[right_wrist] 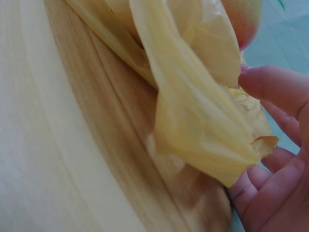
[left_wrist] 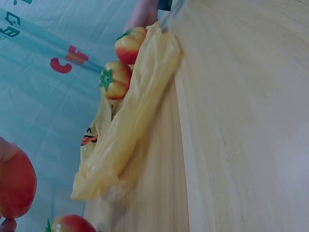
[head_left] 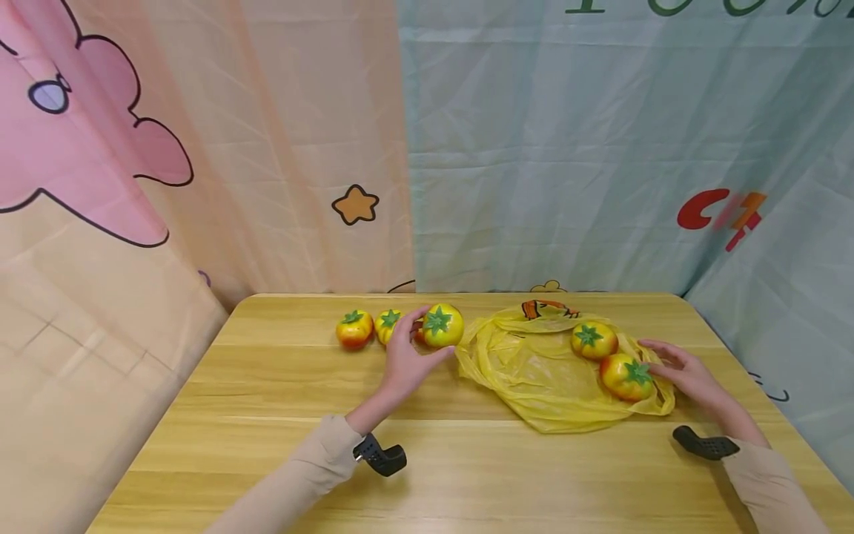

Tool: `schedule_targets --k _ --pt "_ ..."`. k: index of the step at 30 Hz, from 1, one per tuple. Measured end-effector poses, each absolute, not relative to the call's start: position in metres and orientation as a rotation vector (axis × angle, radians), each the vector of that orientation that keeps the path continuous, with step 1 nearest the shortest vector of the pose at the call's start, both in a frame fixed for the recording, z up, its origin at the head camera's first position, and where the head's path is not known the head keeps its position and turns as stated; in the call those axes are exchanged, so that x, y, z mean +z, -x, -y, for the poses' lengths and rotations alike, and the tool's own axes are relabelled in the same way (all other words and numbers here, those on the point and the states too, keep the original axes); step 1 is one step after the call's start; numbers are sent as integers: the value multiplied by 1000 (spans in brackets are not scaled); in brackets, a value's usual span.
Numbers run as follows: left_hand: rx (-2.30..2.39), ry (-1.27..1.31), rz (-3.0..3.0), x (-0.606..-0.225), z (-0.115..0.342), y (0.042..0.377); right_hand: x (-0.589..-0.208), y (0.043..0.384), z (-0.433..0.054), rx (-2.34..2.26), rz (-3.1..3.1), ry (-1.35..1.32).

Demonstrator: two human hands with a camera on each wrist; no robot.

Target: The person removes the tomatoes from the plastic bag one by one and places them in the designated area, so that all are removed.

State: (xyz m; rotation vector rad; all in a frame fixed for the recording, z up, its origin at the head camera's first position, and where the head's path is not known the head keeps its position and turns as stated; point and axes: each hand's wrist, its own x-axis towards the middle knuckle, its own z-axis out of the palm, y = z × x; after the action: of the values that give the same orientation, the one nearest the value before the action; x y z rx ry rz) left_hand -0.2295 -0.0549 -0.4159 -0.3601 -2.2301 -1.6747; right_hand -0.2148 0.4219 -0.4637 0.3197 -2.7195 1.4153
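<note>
My left hand (head_left: 408,360) grips a yellow-and-red tomato (head_left: 443,326) with a green star-shaped leaf top, held just left of a crumpled yellow plastic bag (head_left: 527,378). In the left wrist view the held tomato (left_wrist: 17,186) shows its red side at the lower left. On the bag's right part lie two more tomatoes, one farther back (head_left: 594,340) and one nearer (head_left: 626,377). My right hand (head_left: 690,378) is at the bag's right edge, beside the nearer tomato. Its thumb (right_wrist: 270,87) reaches the plastic in the right wrist view, fingers spread and partly behind the bag.
Left of my left hand, a tomato (head_left: 354,329) stands on the wooden table (head_left: 267,445), with another (head_left: 387,326) partly hidden by the hand. A printed curtain (head_left: 320,148) hangs along the table's back edge. Black wrist cameras sit on both wrists.
</note>
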Motion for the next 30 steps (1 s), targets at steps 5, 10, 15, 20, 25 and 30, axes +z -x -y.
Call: schedule_targets --k 5,10,15,20,25,30 --pt "-1641 325 2236 -415 70 225 -464 215 -422 1424 2725 -310" --pt "-1575 301 2235 -413 87 222 -466 215 -422 1443 2712 -327" --pt "-1589 258 2220 -409 104 221 -467 216 -423 1456 2679 -357" --pt "-1581 200 2223 -403 121 221 -465 215 -422 1447 2691 -349" --pt "-1541 173 2258 -401 134 218 -463 213 -422 1430 2735 -303" --pt "-1558 163 2280 -404 145 213 -464 214 -422 1448 2731 -312"
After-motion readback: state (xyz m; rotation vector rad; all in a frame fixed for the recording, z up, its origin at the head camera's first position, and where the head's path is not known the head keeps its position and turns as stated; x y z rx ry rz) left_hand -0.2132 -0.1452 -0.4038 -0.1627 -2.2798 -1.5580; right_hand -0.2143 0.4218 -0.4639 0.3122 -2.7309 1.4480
